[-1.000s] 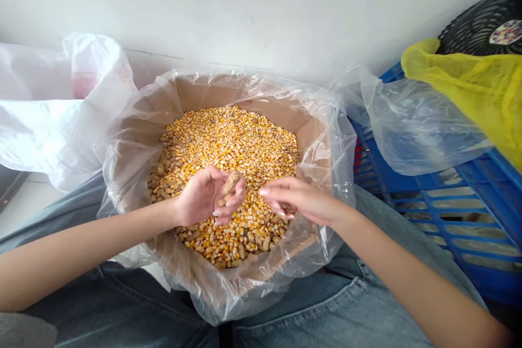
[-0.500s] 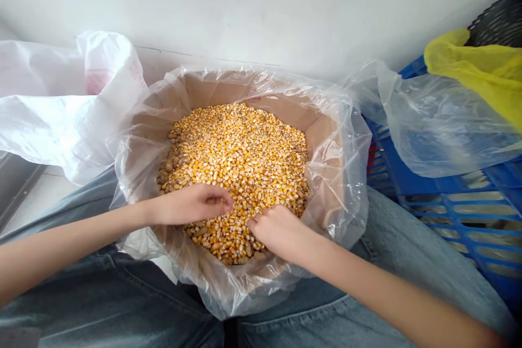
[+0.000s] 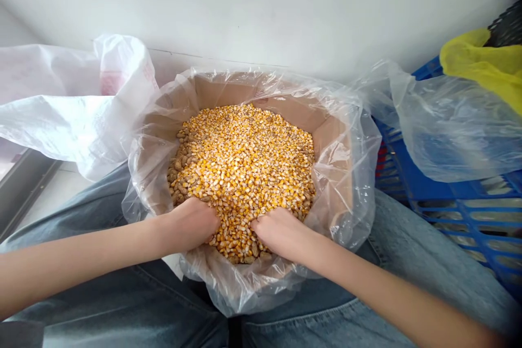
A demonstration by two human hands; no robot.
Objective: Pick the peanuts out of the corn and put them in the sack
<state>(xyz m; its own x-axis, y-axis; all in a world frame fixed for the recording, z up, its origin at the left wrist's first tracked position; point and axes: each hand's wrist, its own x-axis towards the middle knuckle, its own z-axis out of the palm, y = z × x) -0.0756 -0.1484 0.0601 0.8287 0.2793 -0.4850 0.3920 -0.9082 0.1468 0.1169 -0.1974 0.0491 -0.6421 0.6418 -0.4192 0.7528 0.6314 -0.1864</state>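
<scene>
Yellow and white corn kernels (image 3: 244, 157) fill a cardboard box (image 3: 228, 91) lined with a clear plastic bag (image 3: 361, 174). Brown, lumpy pieces that look like unshelled peanuts (image 3: 178, 166) show along the left and near edges of the corn. My left hand (image 3: 194, 223) presses into the corn at the near left, closed, its fingertips turned down and hidden. Opposite it, my right hand (image 3: 277, 230) is curled with its fingers sunk in the kernels. What either hand grips, if anything, is hidden.
A white woven sack (image 3: 81, 119) lies to the left. On the right stands a blue plastic crate (image 3: 448, 196) with clear plastic (image 3: 460, 125) and yellow mesh (image 3: 485, 62) over it. My jeans-clad legs (image 3: 408, 244) flank the box, and a white wall (image 3: 253, 11) rises behind.
My left hand has moved left and down, from hovering over the corn with curved fingers to being pushed into it. The right hand stays nearly in place. The view has shifted slightly.
</scene>
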